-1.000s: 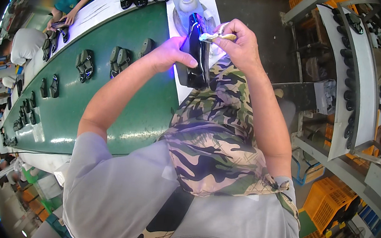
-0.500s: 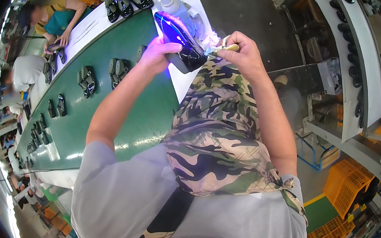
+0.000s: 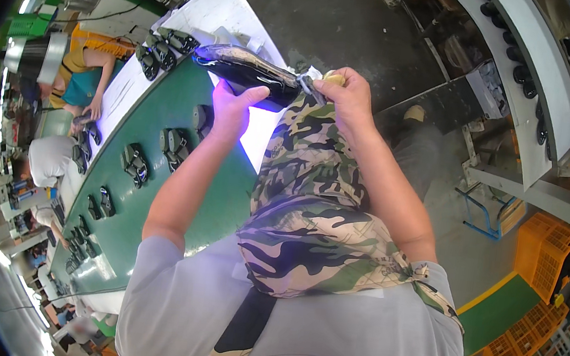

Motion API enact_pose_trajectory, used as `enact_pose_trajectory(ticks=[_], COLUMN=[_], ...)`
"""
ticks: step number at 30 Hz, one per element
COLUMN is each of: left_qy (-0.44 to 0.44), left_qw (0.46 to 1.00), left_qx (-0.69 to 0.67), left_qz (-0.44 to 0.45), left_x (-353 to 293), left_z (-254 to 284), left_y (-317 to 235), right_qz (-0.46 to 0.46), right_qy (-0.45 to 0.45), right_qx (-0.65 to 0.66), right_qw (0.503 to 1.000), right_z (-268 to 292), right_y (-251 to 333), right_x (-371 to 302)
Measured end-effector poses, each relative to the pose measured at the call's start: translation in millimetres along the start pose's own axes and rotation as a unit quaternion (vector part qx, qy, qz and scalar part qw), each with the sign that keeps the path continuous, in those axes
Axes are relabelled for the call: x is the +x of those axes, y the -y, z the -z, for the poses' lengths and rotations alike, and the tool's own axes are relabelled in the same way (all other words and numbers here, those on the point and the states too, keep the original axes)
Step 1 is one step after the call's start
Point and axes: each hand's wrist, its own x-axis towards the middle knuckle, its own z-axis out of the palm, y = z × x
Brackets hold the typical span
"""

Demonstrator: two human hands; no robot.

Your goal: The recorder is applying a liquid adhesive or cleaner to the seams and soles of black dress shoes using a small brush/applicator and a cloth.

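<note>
Black shoe [image 3: 257, 85], now turned flatter.
Clamped by left hand [image 3: 233, 110], toe [image 3: 205, 58] left of the fingers; pale wad [image 3: 335, 78] is pinched by right hand [image 3: 350, 100].

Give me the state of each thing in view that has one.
Left hand: closed on the shoe
Right hand: pinching, at the shoe's end
Shoe: held up, glossy, lit bluish
Tan item: in the right hand, kind unclear
Other shoes: set down in groups on the green table
Apron: worn, knotted at the person's right
</note>
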Motion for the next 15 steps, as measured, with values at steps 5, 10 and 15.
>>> enact_pose_trajectory(ticks=[5, 10, 15], left_qy=[-0.003, 0.077, 0.186], left_qw=[0.995, 0.979, 0.957], left_qx=[0.100, 0.187, 0.212], left_qz=[-0.023, -0.021, -0.058], left_x=[16.2, 53.3, 122.4], left_z=[-49.1, -88.4, -183.8], left_y=[-3.2, 12.9, -18.7], right_qz=[-0.019, -0.016, 0.018], right_qy=[-0.080, -0.097, -0.153], right_qx=[0.017, 0.125, 0.248], right_qw=[0.996, 0.987, 0.956], right_z=[20.9, 47.9, 117.9], right_y=[6.9, 20.3, 40.2], right_x=[10.8, 34.0, 53.8])
